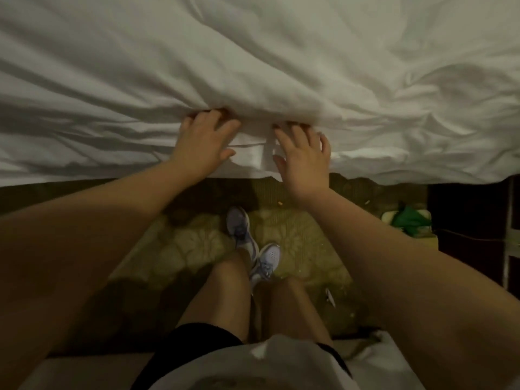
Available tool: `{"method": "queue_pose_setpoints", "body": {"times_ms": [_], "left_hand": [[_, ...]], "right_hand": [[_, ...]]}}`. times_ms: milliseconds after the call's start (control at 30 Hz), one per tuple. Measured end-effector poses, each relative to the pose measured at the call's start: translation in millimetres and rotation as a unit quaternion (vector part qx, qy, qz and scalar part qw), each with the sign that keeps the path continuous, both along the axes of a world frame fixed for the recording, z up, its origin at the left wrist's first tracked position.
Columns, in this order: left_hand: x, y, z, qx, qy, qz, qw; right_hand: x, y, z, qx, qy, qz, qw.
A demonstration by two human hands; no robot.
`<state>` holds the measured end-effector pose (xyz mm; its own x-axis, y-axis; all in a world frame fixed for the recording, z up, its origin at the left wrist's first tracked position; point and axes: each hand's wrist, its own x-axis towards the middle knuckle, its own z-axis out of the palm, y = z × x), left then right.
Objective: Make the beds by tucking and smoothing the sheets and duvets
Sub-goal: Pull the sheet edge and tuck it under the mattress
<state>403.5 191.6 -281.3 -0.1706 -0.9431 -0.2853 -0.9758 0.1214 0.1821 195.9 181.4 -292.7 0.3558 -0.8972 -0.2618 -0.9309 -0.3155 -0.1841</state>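
Head view: the duvet (253, 66) is lying rumpled, running out of frame on 3 sides, its near fold overhanging the sheet (250, 157). The left grip (205, 142) is pressing on the sheet, bent fingertips vanishing under that fold; whether it is grasping cannot be told. The right grip (304, 159) is resting released beside it, fingers straight, tips likewise hidden.
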Motion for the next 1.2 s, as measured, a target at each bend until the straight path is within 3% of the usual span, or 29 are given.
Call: {"method": "queue_pose_setpoints", "body": {"times_ms": [267, 600, 733, 933, 1100, 1200], "left_hand": [[5, -8, -23, -0.037, -0.035, -0.014, 0.999], [10, 0, -33, -0.112, -0.008, -0.046, 0.993], [18, 16, -33, -0.091, -0.001, -0.002, 0.996], [18, 41, -15, -0.061, 0.019, 0.018, 0.998], [-9, 98, -19, -0.059, 0.011, 0.138, 0.989], [-23, 129, -27, -0.071, 0.008, 0.159, 0.985]], "right_hand": [[3, -27, -21, -0.050, 0.020, 0.021, 0.998], [5, -24, -13, -0.008, -0.077, -0.021, 0.997], [-9, 3, -9, 0.034, -0.063, -0.003, 0.997], [-18, 19, 4, 0.025, -0.057, 0.011, 0.998], [-27, 47, 2, 0.026, -0.007, 0.081, 0.996], [-33, 77, -7, 0.014, 0.006, 0.103, 0.995]]}}
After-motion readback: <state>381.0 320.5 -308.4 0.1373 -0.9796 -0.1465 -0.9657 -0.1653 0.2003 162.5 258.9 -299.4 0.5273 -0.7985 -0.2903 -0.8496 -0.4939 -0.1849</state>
